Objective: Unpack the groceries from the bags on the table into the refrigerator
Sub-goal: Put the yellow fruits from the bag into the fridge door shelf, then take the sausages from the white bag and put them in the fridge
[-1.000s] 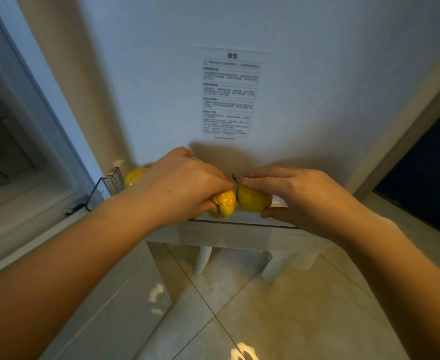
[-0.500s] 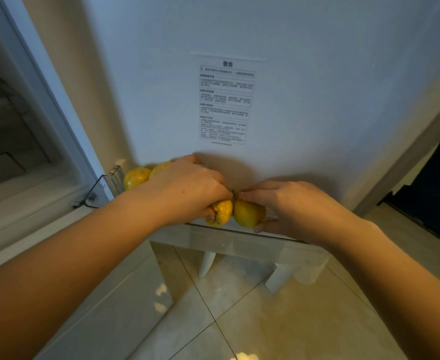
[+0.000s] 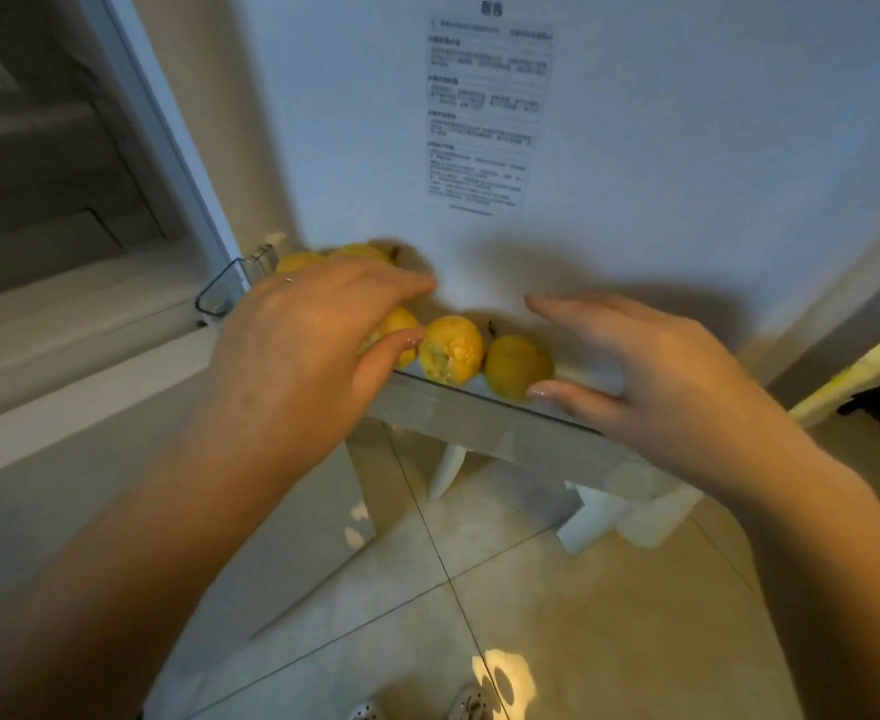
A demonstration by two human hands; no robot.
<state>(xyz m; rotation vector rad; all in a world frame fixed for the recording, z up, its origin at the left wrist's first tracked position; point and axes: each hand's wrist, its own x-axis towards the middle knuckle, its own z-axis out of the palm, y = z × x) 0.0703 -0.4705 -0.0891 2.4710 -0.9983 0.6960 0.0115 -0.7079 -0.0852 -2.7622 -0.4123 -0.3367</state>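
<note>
Several yellow fruits point(image 3: 450, 349) sit in our refrigerator's door shelf point(image 3: 484, 415). Our left hand point(image 3: 307, 350) rests spread over those at the left; our right hand point(image 3: 651, 371), fingers point(image 3: 573, 309) apart, hovers beside the rightmost fruit, thumb just touching it.

Dim indoor light, soft shadows, motion blur, wide-angle warping

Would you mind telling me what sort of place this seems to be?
Probably a home kitchen, at an open refrigerator: yellow fruits sit in a door shelf, a printed label is stuck on the door's inner wall, and the floor is tiled.
</note>
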